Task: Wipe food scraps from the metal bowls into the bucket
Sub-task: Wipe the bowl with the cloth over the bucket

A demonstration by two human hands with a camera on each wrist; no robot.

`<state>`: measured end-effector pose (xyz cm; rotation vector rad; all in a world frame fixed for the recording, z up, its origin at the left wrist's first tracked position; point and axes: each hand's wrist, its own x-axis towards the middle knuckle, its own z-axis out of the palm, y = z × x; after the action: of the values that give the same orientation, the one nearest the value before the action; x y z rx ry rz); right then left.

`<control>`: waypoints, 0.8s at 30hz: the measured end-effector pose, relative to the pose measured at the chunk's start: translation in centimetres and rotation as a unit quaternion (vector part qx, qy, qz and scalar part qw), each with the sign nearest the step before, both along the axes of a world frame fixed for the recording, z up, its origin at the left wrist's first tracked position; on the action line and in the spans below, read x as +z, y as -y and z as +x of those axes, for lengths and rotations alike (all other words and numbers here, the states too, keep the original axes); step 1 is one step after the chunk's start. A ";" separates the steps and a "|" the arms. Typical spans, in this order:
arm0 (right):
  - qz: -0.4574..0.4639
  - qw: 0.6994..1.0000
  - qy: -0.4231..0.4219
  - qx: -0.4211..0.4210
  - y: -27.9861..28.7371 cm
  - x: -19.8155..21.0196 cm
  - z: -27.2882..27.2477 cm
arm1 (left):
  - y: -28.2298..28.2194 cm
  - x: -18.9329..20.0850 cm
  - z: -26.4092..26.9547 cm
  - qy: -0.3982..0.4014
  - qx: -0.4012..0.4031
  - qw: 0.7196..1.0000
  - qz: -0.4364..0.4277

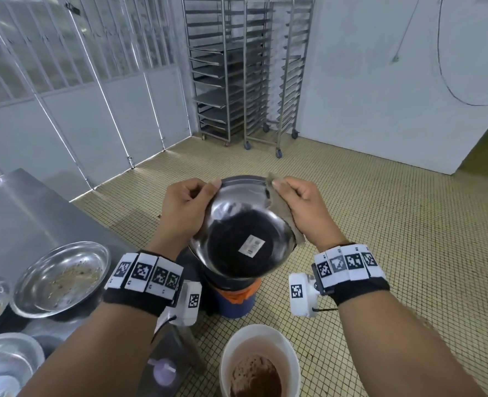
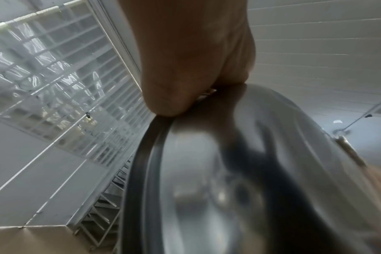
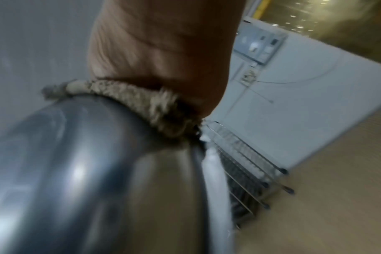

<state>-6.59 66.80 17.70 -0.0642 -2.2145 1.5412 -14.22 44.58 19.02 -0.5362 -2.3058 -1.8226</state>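
Note:
I hold a metal bowl [image 1: 242,224] tipped away from me, its underside with a white sticker facing me. My left hand [image 1: 185,204] grips its left rim [image 2: 154,137], thumb on the outside. My right hand [image 1: 297,204] pinches a brown cloth [image 1: 282,213] over the right rim; the cloth [image 3: 130,99] lies under my thumb on the bowl [image 3: 87,171]. The bowl's inside is hidden. Below the bowl stands a dark bucket with an orange band [image 1: 237,299]. A white bucket [image 1: 228,348] with brown slop is nearer to me.
A steel table [image 1: 16,213] at the left carries several dirty metal bowls [image 1: 62,277], one with scraps in it. Wheeled tray racks [image 1: 242,70] stand against the back wall. Tiled floor [image 1: 380,239] spreads to the right.

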 end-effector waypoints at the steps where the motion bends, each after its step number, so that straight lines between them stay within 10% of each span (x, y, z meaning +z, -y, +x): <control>1: -0.037 0.999 0.002 -0.010 0.0 -0.8 0.3 | 0.2 -0.2 -0.2 0.010 0.011 1.000 0.017; 24: -0.078 0.997 -0.005 -0.012 -0.5 -0.5 -0.2 | 0.0 -1.0 -0.2 0.039 0.019 0.996 0.072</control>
<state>-6.74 67.31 17.23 -0.1287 -2.0744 1.6956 -14.40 44.61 17.99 -0.4045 -2.1940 -2.0066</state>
